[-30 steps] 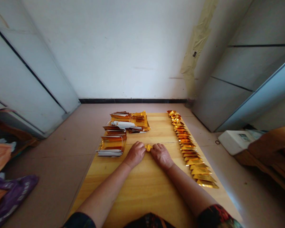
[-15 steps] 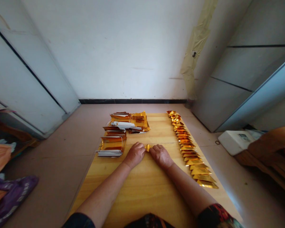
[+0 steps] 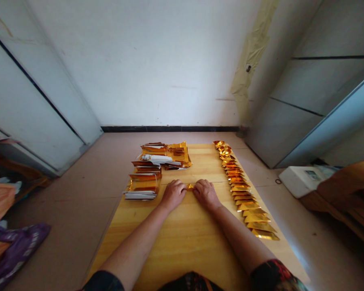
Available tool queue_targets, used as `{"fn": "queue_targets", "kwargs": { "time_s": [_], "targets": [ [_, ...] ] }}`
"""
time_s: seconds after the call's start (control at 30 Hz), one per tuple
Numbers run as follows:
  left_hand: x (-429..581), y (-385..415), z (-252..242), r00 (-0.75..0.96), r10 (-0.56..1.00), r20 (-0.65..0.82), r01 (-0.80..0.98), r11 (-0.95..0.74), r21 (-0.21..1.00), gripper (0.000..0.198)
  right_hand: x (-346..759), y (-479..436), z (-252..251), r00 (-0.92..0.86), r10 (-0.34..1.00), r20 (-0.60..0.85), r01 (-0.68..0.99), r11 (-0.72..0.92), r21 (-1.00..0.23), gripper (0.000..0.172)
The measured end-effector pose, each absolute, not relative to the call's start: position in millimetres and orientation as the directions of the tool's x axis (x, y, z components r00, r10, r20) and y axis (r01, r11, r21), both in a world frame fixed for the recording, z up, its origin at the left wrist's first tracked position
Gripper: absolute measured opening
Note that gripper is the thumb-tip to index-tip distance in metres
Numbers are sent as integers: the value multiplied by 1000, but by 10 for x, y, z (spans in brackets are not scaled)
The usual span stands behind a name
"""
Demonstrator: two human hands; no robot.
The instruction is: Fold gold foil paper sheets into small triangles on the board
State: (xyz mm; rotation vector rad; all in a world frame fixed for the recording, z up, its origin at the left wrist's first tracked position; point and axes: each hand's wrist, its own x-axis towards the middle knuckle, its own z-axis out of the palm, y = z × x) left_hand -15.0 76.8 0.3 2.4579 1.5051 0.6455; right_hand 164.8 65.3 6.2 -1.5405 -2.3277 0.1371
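Between my two hands, low over the middle of the wooden table, is a small piece of gold foil paper. My left hand grips its left end with curled fingers. At its right end, my right hand is closed on it in the same way. Only the middle of the foil shows; both ends are hidden by my fingers. To the right runs a row of folded gold foil pieces, overlapping one another. Stacks of gold and white foil sheets lie left of my left hand.
The wooden table stands on a pinkish tiled floor before a white wall. A grey cabinet is at the right, with a white box near it. A purple bag lies at the lower left.
My hands have moved slightly apart, and a little more of the gold foil's middle shows between them. The row and the stacks look the same.
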Motion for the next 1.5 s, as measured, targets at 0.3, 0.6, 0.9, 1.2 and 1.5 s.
{"fn": "queue_targets", "kwargs": {
  "time_s": [0.3, 0.6, 0.9, 1.2, 1.5],
  "targets": [
    [-61, 719, 175, 270, 957, 101, 899, -289, 328, 9, 1646, 695, 66, -318, 925, 207, 885, 368, -286, 12],
    [-11, 728, 293, 199, 980, 6, 942, -193, 273, 15, 1621, 744, 146, -274, 953, 132, 905, 302, -299, 16],
    [57, 744, 392, 116, 990, -78, 965, -93, 247, 20, 1602, 793, 123, -171, 981, 96, 935, 192, -299, 20],
    [93, 755, 399, 75, 992, -102, 980, -54, 193, 22, 1599, 827, 108, -155, 984, 87, 944, 174, -280, 19],
    [95, 748, 359, 72, 995, -68, 985, -60, 163, 25, 1580, 816, 128, -146, 985, 95, 944, 167, -285, 19]
  ]
}}
